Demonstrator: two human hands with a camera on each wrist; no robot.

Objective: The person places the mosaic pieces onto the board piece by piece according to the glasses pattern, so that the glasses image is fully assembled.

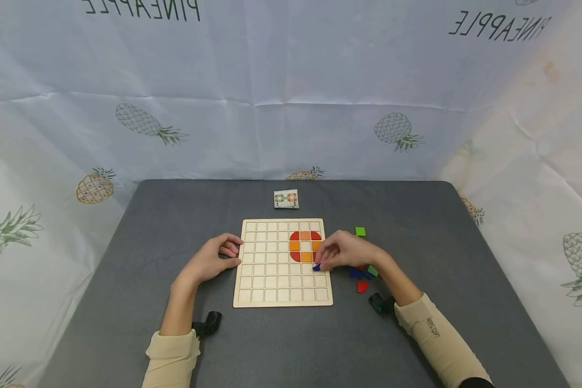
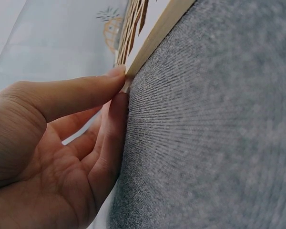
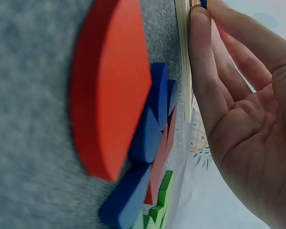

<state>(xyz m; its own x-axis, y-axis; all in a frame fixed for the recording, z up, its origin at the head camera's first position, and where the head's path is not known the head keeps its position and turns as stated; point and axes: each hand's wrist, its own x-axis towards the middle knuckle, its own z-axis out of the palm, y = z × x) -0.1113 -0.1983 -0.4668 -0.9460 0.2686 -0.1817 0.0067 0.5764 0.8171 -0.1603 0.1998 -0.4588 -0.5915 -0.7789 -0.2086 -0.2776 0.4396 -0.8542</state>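
A pale wooden grid board (image 1: 267, 280) lies on the grey table. My left hand (image 1: 208, 261) holds its left edge, thumb and fingertips meeting at the rim in the left wrist view. Between the thumb and fingers of my right hand (image 1: 346, 249) is a small blue piece (image 1: 317, 267), pinched low over the board's right side. Just above it on the board, red rounded corners (image 1: 295, 256) and orange squares (image 1: 306, 257) form a ring, its right part partly covered by my right fingers.
Right of the board lie loose pieces: a red quarter-round (image 1: 362, 286), several blue ones (image 3: 145, 138), and green ones (image 1: 360, 231). A small pattern card (image 1: 286, 199) lies behind the board. Black wrist mounts (image 1: 207, 324) sit by both forearms. A pineapple-print cloth (image 1: 281, 134) hangs behind the table.
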